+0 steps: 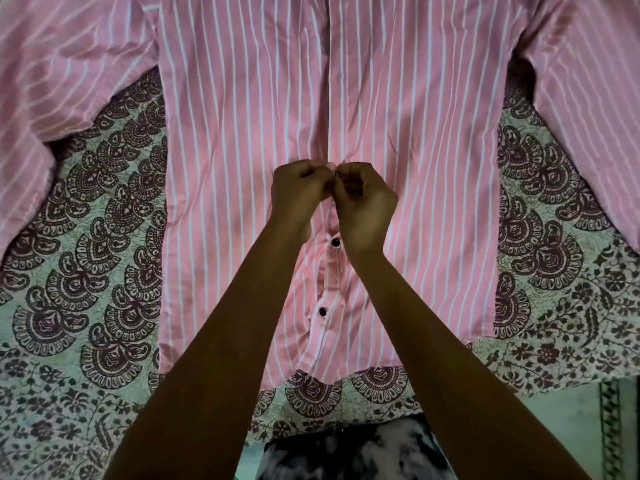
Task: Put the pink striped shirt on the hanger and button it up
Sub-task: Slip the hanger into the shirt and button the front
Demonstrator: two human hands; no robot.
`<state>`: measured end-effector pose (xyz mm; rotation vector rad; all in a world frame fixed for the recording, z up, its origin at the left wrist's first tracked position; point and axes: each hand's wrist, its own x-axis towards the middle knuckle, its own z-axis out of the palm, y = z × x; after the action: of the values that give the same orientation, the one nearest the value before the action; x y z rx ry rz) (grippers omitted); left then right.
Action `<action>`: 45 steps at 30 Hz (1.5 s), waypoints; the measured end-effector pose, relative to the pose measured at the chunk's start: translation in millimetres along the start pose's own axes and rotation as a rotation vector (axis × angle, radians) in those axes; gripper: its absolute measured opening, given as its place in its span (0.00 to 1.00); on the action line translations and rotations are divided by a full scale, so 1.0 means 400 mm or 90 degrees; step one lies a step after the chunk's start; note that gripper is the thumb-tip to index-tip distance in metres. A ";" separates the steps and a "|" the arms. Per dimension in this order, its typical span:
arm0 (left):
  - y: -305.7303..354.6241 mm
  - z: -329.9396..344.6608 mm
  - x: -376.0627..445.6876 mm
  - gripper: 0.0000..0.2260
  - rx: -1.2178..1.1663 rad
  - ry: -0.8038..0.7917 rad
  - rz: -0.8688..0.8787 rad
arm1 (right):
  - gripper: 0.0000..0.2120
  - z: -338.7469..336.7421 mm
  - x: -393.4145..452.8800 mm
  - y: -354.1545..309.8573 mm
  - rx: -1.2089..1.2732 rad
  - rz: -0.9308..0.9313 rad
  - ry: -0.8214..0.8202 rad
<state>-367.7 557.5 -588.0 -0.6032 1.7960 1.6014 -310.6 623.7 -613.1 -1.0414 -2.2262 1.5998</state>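
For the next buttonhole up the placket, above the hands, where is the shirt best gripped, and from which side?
Probably the placket edge just above the hands, pinched from either side: left hand on the left front, right hand on the right. The shirt lies flat on the printed sheet, fronts meeting along that vertical seam, so only the overlapping edge lifts free. Two dark buttons show below the hands.

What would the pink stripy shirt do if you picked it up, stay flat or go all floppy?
Probably floppy: the pink striped shirt is thin cloth that already wrinkles where both hands, left hand and right hand, pinch its front. It likely feels light, and its sleeves would dangle. It lies flat on the patterned bedsheet, so it shouldn't roll.
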 end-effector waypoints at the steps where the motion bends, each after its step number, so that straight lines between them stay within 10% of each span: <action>1: 0.001 0.003 0.000 0.05 -0.034 0.001 -0.024 | 0.04 0.003 -0.005 0.001 -0.007 -0.005 0.015; 22: -0.018 0.038 0.028 0.10 -0.159 0.073 -0.136 | 0.04 0.019 0.001 0.015 0.006 0.020 0.080; 30: -0.077 0.024 0.040 0.06 0.375 0.093 0.483 | 0.06 -0.065 0.097 -0.038 0.391 0.515 -0.138; 33: -0.075 0.020 0.050 0.09 0.455 0.105 0.538 | 0.06 -0.072 0.111 -0.038 0.427 0.570 -0.180; 39: -0.044 -0.015 0.084 0.05 0.331 0.121 0.340 | 0.11 -0.077 0.139 -0.016 -0.007 0.194 -0.109; 45: 0.066 -0.011 0.169 0.09 0.287 0.116 0.343 | 0.12 -0.021 0.209 -0.071 -0.103 -0.078 -0.114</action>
<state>-433.5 562.6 -618.6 -0.0498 2.5087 1.4076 -379.0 679.4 -603.3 -0.8096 -2.5199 1.5364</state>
